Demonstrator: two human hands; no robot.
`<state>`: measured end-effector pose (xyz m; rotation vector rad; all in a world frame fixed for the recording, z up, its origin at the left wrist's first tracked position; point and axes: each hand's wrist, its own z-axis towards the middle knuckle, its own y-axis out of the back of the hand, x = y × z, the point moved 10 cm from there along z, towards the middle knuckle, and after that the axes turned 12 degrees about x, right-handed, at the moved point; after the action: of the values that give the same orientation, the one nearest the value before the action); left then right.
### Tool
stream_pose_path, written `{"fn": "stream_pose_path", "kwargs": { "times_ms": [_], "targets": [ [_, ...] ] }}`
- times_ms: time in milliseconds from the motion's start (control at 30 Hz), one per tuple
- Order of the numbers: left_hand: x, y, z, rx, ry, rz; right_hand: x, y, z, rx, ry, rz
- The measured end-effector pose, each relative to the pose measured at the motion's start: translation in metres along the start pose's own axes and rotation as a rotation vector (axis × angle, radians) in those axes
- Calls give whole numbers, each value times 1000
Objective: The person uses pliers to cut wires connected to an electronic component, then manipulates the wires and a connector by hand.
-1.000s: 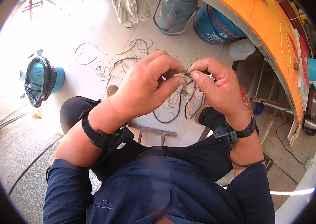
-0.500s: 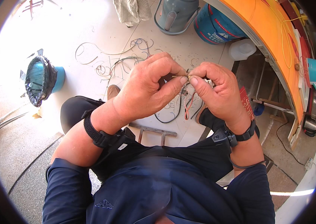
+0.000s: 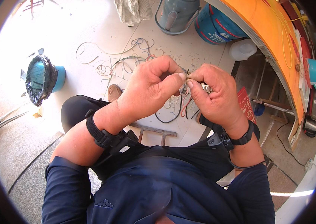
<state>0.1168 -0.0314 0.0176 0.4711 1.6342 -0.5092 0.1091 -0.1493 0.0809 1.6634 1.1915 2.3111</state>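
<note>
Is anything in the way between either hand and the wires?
Nothing visible: the left hand and right hand meet at the wires, apparently pinching them between thumb and finger, though the fingertips hide the exact contact.

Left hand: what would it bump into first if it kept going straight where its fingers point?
Apart from the thin wire at its fingertips, probably the right hand, just ahead. They might already touch; depth is hard to tell.

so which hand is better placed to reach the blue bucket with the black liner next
Probably the left hand: the black-lined bucket stands off to the person's left, on that side. The right hand is farther across. Both look busy at the wires, though.
</note>
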Motion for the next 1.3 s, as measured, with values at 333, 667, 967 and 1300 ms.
{"fn": "stream_pose_path", "kwargs": {
  "times_ms": [333,667,967,1300],
  "targets": [
    [37,-3,0,-88,279,-630,16,-6,-3,9,136,-372],
    [30,12,-2,-31,303,-313,15,2,-5,-77,152,-368],
    [-33,0,-2,65,-336,472,14,5,-5,-54,143,-323],
    [-28,-15,-11,253,-254,272,-37,-45,-20,308,-375,794]
  ]
}}
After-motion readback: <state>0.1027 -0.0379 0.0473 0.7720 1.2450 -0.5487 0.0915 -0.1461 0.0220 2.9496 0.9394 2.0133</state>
